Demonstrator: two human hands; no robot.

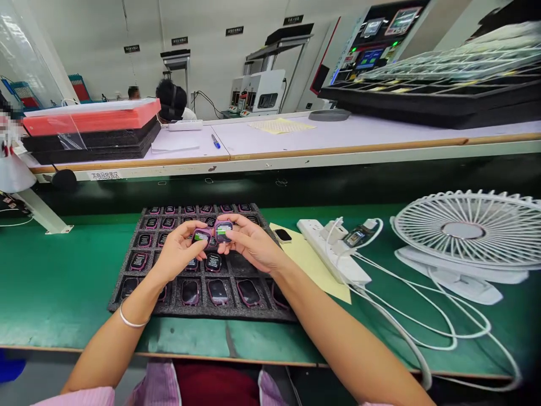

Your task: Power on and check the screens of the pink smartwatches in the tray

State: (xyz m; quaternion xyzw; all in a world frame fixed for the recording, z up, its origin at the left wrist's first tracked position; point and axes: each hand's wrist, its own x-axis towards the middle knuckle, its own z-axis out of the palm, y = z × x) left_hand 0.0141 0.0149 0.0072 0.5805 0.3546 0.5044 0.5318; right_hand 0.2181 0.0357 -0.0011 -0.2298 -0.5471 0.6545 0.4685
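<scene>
Two in hand: I see the left watch (202, 237) and right watch (224, 230) side by side, above the tray (194, 310), nearer its back edge.
Left hand (180, 249): thumb and fingers pinch the left watch.
Right hand (257, 243): thumb and fingers pinch the right watch, thumb over its front.
Tray spot: near the front edge of the bench (76, 282).
Watch feel: I guess light, hard, smooth; glass may slip or crack.
Watch grip: I'd take the side rims.
</scene>
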